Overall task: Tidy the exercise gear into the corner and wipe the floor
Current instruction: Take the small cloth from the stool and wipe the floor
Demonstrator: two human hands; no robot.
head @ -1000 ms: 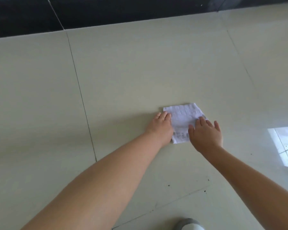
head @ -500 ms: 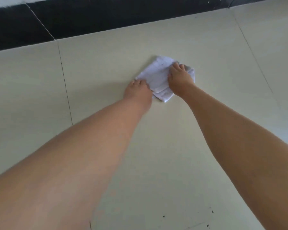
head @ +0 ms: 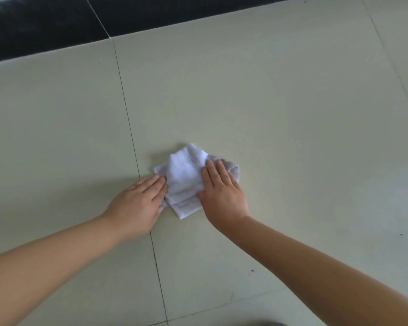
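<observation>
A white folded cloth [head: 185,175] lies crumpled on the pale tiled floor [head: 280,102] near the middle of the view. My left hand [head: 139,203] lies flat with straight fingers, its fingertips pressing the cloth's left edge. My right hand [head: 222,191] presses flat on the cloth's right side, fingers straight and spread over it. Both forearms reach in from the bottom of the view. No exercise gear is in view.
A black band of dark tiles [head: 45,27] runs along the far edge of the floor at the top. A grout line [head: 137,161] passes just left of the cloth. Small dark specks [head: 252,270] dot the floor near my right forearm.
Both hands pushed the cloth away toward the black band, then drew it back toward me and to the left, close to the grout line. The cloth has bunched up.
</observation>
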